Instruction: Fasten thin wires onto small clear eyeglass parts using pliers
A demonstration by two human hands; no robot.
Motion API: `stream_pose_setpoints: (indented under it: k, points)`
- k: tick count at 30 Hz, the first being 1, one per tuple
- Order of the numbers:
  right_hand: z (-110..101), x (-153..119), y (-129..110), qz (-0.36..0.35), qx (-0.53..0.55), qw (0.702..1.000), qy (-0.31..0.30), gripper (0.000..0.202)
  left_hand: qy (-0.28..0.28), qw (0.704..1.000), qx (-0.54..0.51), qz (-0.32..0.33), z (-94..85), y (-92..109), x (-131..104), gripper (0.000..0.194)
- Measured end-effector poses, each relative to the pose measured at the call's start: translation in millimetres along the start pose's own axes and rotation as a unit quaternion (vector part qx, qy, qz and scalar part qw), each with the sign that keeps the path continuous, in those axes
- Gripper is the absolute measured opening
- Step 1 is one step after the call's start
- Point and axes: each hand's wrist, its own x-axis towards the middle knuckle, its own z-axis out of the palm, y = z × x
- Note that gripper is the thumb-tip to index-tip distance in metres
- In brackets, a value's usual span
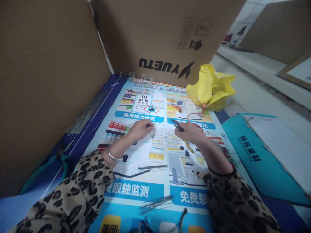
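My left hand (143,129), with a silver bangle at its wrist, is closed in a pinch above the printed poster (159,181). A bent thin wire (159,139) hangs just beside its fingertips. Closed around pliers (178,124) is my right hand (191,132), a little to the right; the dark jaws point up and left, and a yellow handle shows below. The two hands are apart. Straight thin wires (153,167) lie on the poster below them, with another bundle (156,204) nearer the front.
Cardboard panels (150,35) stand behind and at the left (43,64). Teal-handled pliers (52,161) lie at the left. A crumpled yellow bag (210,87) with red cords is at the back right, and a teal box (257,155) at the right. Tangled wires (143,79) lie at the back.
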Motion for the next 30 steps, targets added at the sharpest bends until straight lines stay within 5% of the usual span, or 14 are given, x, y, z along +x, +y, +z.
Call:
stream_pose_setpoints:
  k: [11, 22, 26, 30]
  points:
    - [16.6, -0.7, -21.3, -0.002, -0.083, 0.996, 0.010, 0.019, -0.019, 0.986, 0.162, 0.027, 4.4, 16.4, -12.0, 0.014]
    - [3.4, -22.4, 1.8, -0.015, -0.221, 0.969, -0.108, 0.025, -0.033, 0.977, 0.206, 0.051, -8.3, 12.0, -11.6, 0.017]
    - [1.9, -35.4, 14.2, 0.038, -0.262, 0.954, -0.138, 0.027, -0.054, 0.970, 0.232, 0.056, -15.4, 13.1, -12.7, 0.021]
    - [-6.5, -50.6, 7.2, 0.067, -0.269, 0.953, -0.118, 0.023, -0.094, 0.959, 0.258, 0.072, -22.7, 20.1, -15.0, 0.018]
